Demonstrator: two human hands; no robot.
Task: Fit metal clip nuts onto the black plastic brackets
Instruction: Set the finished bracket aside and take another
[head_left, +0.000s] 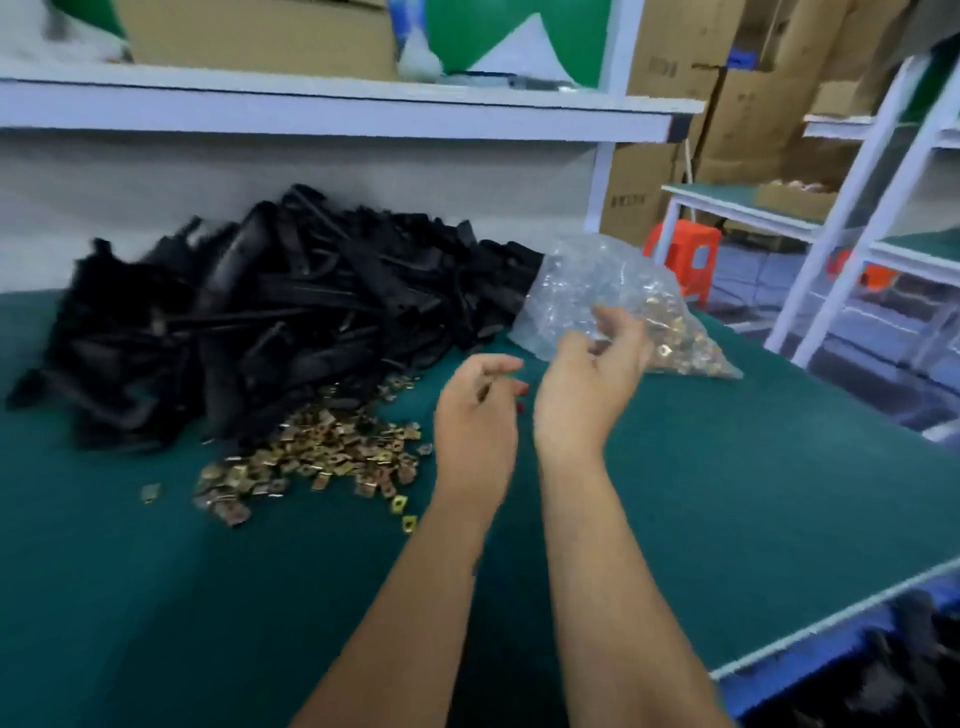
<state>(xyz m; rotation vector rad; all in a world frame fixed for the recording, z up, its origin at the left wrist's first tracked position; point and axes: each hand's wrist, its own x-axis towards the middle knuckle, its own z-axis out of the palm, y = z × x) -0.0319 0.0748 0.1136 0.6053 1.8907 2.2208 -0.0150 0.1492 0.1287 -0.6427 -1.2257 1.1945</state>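
Observation:
A big heap of black plastic brackets (291, 317) lies at the back left of the green table mat (753, 493). In front of it spreads a loose pile of brass-coloured metal clip nuts (311, 460). A clear plastic bag (587, 291) with more clip nuts in it lies to the right of the heap. My right hand (587, 387) is at the bag's near edge and its fingers pinch the plastic. My left hand (475, 415) hovers just left of it, fingers loosely curled, with nothing visible in it. The picture is motion-blurred.
A white shelf (337, 111) with cardboard boxes runs above the back of the table. To the right stand white racks (857, 234), more cartons and an orange stool (685, 254). A small red bit (522, 388) lies between my hands. The table's edge (831, 618) runs at the lower right.

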